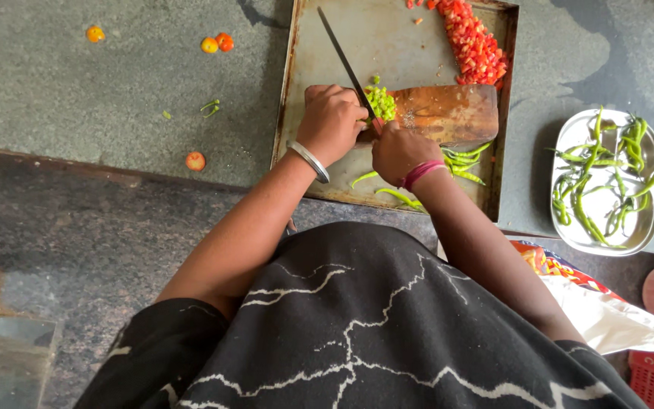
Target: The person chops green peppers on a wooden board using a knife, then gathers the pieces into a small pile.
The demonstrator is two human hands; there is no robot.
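Left hand: fingers curled and pressed together, resting on the heap of chopped green chilli, at the 11 o'clock side of the right hand.
Right hand: fingers closed around the knife handle; blade slants toward 11 o'clock over the tray.
Wooden board: one, on the metal tray, carrying the chopped chilli at its left end.
Chopped tomato: one heap, tray's 1 o'clock corner.
Whole chillies on tray: about five, along the board's 6 o'clock edge.
Steel dish: one, at 3 o'clock on the counter, holding many whole green chillies; count cannot be told.
Small tomatoes: four loose on the counter, toward 9 to 10 o'clock.
Package: one printed plastic bag, orange and silvery white, at 5 o'clock.
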